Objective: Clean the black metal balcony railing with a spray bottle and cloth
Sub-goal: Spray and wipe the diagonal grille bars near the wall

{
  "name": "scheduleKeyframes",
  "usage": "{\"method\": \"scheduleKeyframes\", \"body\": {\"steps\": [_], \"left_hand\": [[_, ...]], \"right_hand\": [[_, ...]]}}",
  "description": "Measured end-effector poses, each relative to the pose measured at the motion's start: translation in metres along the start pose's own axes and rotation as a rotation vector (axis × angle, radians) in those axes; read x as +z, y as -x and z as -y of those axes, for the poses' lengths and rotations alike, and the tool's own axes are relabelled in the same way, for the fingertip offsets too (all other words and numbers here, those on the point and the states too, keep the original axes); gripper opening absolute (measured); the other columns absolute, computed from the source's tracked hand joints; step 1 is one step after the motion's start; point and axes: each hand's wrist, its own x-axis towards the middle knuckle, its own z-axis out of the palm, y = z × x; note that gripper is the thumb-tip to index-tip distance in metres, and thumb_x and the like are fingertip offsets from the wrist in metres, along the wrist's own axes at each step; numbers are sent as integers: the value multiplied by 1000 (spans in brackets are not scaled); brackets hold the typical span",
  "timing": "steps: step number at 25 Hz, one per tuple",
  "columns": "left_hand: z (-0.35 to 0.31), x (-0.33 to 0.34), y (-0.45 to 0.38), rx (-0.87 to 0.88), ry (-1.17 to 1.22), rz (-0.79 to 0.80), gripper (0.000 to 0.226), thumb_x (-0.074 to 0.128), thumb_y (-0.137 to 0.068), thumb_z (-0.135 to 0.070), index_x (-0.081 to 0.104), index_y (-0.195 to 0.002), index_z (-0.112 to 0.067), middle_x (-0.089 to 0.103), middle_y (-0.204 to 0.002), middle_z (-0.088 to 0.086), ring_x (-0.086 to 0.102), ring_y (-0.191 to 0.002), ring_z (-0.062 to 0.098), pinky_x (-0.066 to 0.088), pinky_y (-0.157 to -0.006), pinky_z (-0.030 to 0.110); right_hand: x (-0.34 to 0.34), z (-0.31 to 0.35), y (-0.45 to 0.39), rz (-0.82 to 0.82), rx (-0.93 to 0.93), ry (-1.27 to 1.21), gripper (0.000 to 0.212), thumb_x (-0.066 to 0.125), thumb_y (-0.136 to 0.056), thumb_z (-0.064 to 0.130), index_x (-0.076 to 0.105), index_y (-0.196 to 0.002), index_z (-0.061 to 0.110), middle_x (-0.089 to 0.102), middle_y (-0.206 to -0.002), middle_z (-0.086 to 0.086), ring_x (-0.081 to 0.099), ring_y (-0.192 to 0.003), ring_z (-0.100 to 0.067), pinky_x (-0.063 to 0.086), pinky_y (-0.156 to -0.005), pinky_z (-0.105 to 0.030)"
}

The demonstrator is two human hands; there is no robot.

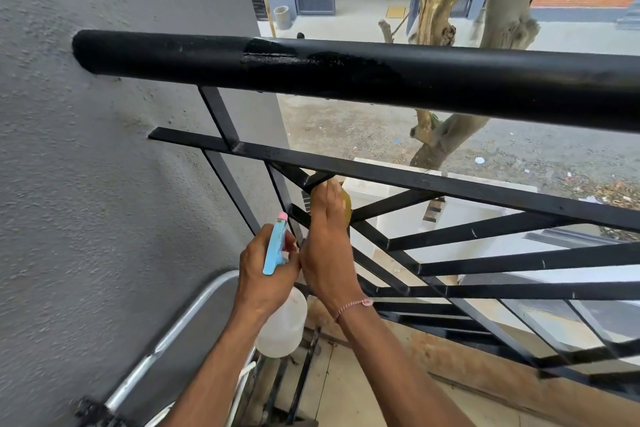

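The wiping step looks to be in hand: the right hand [325, 239] reaches out with straight fingers pressing a yellow cloth [347, 206] against the slanted bars just under the flat crossbar [415, 180] of the black railing [346, 76], whose round top rail shows a wet patch. The left hand [265, 274], touching the right one, has its fingers curled round the blue head of the spray bottle [277, 288], held just beside the bars. Next probably comes rubbing along each bar, then fresh spray on the dry stretches to the right.
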Motion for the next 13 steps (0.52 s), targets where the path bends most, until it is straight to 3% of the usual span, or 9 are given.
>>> {"method": "scheduleKeyframes", "body": {"steps": [2,4,6,9,11,13], "left_hand": [[-4,1,4,-18,-10,5,21,72,-87,-2,61,-92,-18,64,-86,7,66,-76,23,55,-64,26],[-4,0,2,-27,9,3,19,71,-89,-2,61,-93,-18,65,-86,8,67,-78,24,58,-66,32],[-7,-3,1,-5,15,-15,18,69,-90,0,62,-93,-16,66,-86,7,66,-77,21,57,-66,31],[-12,-9,-2,22,18,-40,18,70,-88,1,63,-92,-15,66,-82,5,65,-73,15,57,-65,30],[-15,-9,0,17,11,-49,18,72,-87,-1,63,-92,-16,66,-82,5,67,-75,20,60,-67,35],[-19,-6,2,15,21,-50,18,74,-85,-3,64,-92,-16,66,-81,4,68,-76,23,62,-68,40]], "right_hand": [[1,-16,14,-23,-76,206,87,56,-83,-4,7,-155,-6,11,-163,-28,9,-153,-38,25,-122,-50],[2,-6,13,17,17,170,90,64,-87,3,4,-154,-7,9,-163,-29,9,-153,-41,24,-122,-49],[-6,18,-1,87,146,-22,80,52,-98,16,1,-157,-3,-4,-166,-22,-6,-154,-35,7,-126,-45],[-13,17,-7,62,17,-127,66,36,-96,9,12,-157,-1,2,-167,-17,-5,-155,-30,-3,-126,-39],[-23,4,9,103,-52,-115,68,37,-94,-4,15,-158,3,7,-167,-13,4,-155,-23,8,-127,-37],[-33,0,30,134,18,-254,64,38,-98,-6,26,-158,11,33,-161,-12,33,-147,-18,31,-119,-33]]}}
